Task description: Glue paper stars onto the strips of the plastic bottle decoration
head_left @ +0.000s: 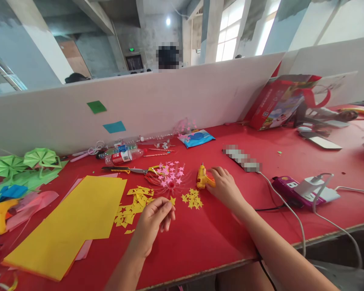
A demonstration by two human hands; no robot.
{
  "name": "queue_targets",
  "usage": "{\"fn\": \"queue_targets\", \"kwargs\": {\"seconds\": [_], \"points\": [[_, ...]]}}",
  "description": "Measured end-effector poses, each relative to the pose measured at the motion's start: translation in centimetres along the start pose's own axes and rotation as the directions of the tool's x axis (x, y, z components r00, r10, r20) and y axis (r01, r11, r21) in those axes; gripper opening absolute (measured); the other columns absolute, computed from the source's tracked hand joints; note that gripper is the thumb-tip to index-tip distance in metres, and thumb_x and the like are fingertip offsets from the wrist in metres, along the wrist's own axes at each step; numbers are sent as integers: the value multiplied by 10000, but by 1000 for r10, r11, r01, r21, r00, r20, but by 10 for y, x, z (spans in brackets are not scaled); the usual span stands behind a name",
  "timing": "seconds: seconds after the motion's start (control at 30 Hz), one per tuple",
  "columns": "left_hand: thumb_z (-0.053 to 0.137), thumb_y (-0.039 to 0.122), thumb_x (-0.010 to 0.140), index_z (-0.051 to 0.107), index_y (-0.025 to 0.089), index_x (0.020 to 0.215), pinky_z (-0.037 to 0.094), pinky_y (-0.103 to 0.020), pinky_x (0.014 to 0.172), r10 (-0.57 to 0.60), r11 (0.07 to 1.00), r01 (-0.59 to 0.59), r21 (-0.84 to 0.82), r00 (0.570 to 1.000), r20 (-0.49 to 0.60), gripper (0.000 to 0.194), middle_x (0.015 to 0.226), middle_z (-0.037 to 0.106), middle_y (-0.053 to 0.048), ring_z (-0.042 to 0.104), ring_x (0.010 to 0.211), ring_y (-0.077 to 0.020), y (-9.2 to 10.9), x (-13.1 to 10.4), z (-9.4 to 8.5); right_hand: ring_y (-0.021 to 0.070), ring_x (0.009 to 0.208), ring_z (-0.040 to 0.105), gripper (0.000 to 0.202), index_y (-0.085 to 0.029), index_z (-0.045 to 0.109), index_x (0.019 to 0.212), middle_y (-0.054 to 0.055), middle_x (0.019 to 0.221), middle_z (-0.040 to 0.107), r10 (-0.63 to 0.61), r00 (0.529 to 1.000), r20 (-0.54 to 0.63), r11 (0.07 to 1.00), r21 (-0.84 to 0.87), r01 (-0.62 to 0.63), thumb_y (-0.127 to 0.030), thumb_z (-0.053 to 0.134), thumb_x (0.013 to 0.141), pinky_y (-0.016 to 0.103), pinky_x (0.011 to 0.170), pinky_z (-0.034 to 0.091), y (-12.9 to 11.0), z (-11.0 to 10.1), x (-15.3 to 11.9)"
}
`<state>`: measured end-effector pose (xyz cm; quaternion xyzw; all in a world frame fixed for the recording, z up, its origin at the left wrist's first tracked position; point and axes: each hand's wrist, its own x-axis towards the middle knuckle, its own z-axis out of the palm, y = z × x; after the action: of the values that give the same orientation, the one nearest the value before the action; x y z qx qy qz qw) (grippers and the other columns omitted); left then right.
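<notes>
My left hand [153, 222] is above the front of the red table, pinching a small yellow paper star [172, 200] between thumb and forefinger. To its right, my right hand [226, 186] has its fingers around the handle of a yellow hot glue gun [202, 176], whose nozzle points up and away. A pile of yellow stars [193, 199] lies between the two hands. Behind the left hand stands a clear plastic piece cut into strips, with pink stars [170, 174] on the strips. Yellow paper scraps [133, 206] are spread to the left of that hand.
Yellow paper sheets [69, 222] cover the left, near green folded paper [39, 157] and another glue gun [0, 216]. Scissors [136, 170], a plastic bottle [124, 157] and a blue packet [197, 138] lie farther back. A purple power strip [291, 192] with cables is right.
</notes>
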<state>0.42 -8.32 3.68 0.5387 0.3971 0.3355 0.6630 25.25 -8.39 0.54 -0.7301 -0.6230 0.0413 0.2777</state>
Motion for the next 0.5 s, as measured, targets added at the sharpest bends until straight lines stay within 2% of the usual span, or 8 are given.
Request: {"fn": "queue_targets", "kwargs": {"seconds": [0.07, 0.1, 0.17, 0.2, 0.27, 0.3, 0.43, 0.5], "points": [[626, 421, 803, 572, 160, 716, 263, -176, 420, -57, 997, 60, -50, 996, 63, 280, 613, 588, 21, 416, 421, -34, -1, 2, 1, 244, 1032, 545, 190, -166, 592, 1032, 131, 1073, 594, -107, 994, 3, 993, 40, 107, -219, 505, 872, 354, 914, 409, -21, -10, -13], [633, 419, 799, 573, 158, 708, 263, -177, 419, -87, 993, 94, -69, 992, 91, 282, 602, 587, 20, 411, 414, -33, -2, 3, 1, 201, 977, 570, 160, -195, 595, 1000, 93, 1017, 617, -203, 979, 18, 976, 87, 200, -227, 476, 898, 307, 879, 435, -32, -14, -20], [642, 421, 789, 574, 154, 691, 262, -179, 414, -144, 984, 156, -89, 980, 135, 293, 572, 579, 17, 404, 403, -35, -3, 5, 1, 184, 937, 590, 166, -185, 586, 1012, 94, 991, 637, -517, 855, -43, 819, 266, 509, -189, 456, 910, 289, 812, 468, -52, -18, -30], [643, 419, 787, 572, 153, 682, 264, -178, 414, -167, 979, 182, -93, 975, 148, 295, 558, 573, 18, 402, 400, -36, -4, 6, 2, 184, 905, 595, 162, -184, 583, 1008, 87, 950, 649, -597, 797, -91, 756, 269, 597, -170, 451, 914, 293, 786, 474, -59, -19, -34], [639, 411, 787, 566, 154, 673, 269, -174, 412, -200, 972, 216, -97, 967, 158, 290, 545, 566, 22, 406, 403, -38, -5, 8, 2, 172, 803, 594, 132, -171, 584, 957, 74, 864, 658, -646, 747, -159, 711, 233, 664, -149, 460, 920, 290, 727, 476, -67, -17, -37], [635, 404, 788, 563, 154, 670, 272, -171, 412, -209, 969, 226, -98, 965, 159, 285, 545, 565, 23, 409, 406, -38, -5, 9, 2, 167, 764, 588, 117, -167, 583, 927, 67, 827, 656, -650, 739, -179, 705, 220, 674, -145, 468, 920, 286, 703, 474, -69, -15, -37], [606, 407, 799, 547, 159, 665, 267, -171, 411, -227, 969, 240, -61, 960, 165, 287, 543, 551, 33, 387, 403, -37, -2, 10, 2, 149, 697, 570, 114, -168, 565, 848, 51, 760, 636, -644, 742, -185, 697, 259, 669, -132, 474, 908, 266, 649, 464, -67, -11, -31], [570, 440, 822, 545, 166, 675, 257, -177, 409, -186, 983, 184, 29, 976, 116, 312, 533, 527, 43, 361, 397, -39, 2, 11, -1, 139, 681, 555, 120, -170, 553, 830, 45, 751, 620, -632, 754, -178, 697, 294, 654, -121, 465, 896, 252, 630, 455, -66, -13, -26]]}}
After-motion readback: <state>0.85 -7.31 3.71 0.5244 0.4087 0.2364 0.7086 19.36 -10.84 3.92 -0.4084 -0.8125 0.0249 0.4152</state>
